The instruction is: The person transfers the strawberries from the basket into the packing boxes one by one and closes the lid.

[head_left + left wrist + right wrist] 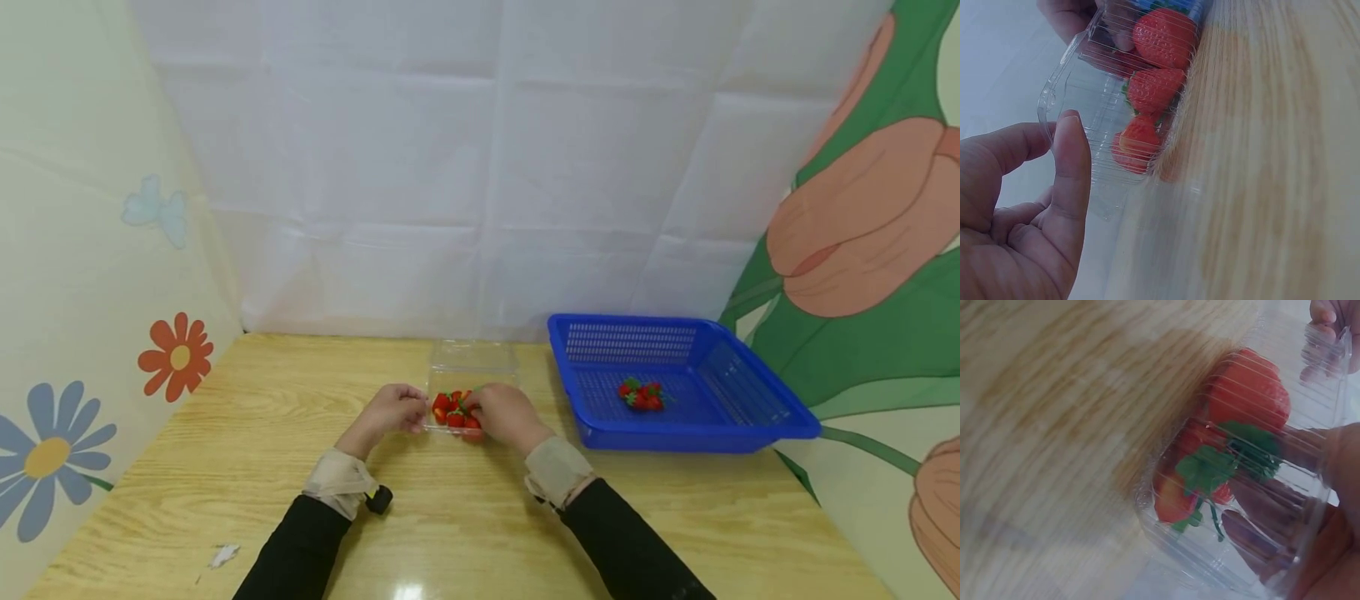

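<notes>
Pinching the near left part of the rim of a clear plastic box [1046, 100] between thumb and finger, the left hand [393, 408] seems to act as a steadying hold, since the thin, light walls would probably slide or flex if nudged. The box sits on the wooden table [450, 517] in front of the person, between the two hands, with red strawberries [454, 419] gathered inside. Its transparent lid [474, 358] is on the far side, which appears to leave the top clear for reaching in from the near side. The right hand [506, 412] dips over the right wall, its bent fingers down among the fruit and close to green leaves; whether they grip a strawberry or only touch it, I cannot tell through the ribbed plastic. A blue basket [675, 437] stands to the right, apart from the box, with a small cluster of fruit [642, 396] on its perforated floor. That side suits the right hand, likely sparing it a reach across the left, while the low sloping walls keep the fruit within easy grasp.
</notes>
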Action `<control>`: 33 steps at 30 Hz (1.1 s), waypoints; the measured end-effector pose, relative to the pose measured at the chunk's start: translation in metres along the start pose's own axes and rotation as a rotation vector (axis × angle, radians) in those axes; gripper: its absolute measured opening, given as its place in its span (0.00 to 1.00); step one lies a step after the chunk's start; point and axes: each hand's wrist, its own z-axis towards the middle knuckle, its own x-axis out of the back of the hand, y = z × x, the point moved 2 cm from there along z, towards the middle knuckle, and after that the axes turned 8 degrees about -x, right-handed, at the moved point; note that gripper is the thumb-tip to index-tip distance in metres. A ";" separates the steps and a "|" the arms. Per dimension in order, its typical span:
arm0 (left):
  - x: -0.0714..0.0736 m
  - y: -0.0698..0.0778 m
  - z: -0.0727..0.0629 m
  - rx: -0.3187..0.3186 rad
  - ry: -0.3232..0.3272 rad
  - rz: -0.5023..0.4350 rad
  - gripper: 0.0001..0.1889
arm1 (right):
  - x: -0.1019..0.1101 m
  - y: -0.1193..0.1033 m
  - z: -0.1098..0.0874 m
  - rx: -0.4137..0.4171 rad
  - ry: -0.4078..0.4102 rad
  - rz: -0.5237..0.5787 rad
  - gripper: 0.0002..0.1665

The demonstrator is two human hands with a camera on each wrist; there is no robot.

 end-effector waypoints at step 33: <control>0.000 -0.004 0.002 -0.004 -0.002 0.003 0.13 | 0.083 0.037 -0.043 -0.085 0.080 -0.006 0.23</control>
